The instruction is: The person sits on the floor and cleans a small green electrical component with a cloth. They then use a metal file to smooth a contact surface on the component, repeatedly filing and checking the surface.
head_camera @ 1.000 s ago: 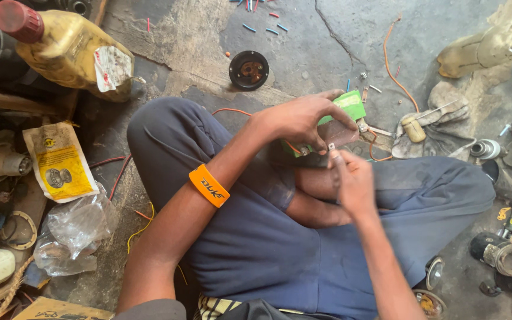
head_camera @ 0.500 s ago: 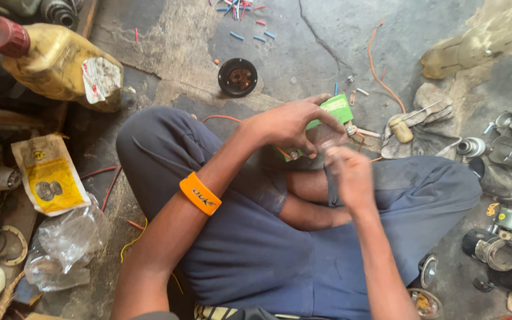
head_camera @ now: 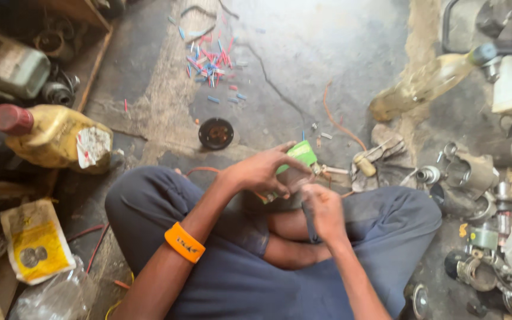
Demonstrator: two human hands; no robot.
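Note:
I sit cross-legged on a concrete floor in dark blue trousers. My left hand [head_camera: 265, 170], with an orange band [head_camera: 184, 242] on its wrist, grips a small green box-shaped part [head_camera: 300, 154] above my lap. My right hand [head_camera: 322, 208] is closed just below and right of it, pinching a thin dark strip or tool that hangs down from the fingers. The two hands almost touch. What sits between the fingers is too small to make out.
A yellow oil jug with a red cap [head_camera: 51, 136] lies at the left, a yellow packet [head_camera: 35, 244] below it. A black round cap [head_camera: 216, 133] lies ahead, coloured wire sleeves [head_camera: 211, 62] farther off. Metal motor parts [head_camera: 481, 237] crowd the right.
The view has tilted up and pulled back, showing more floor ahead. My hands stay together over my lap; the right hand has dropped slightly below the green part.

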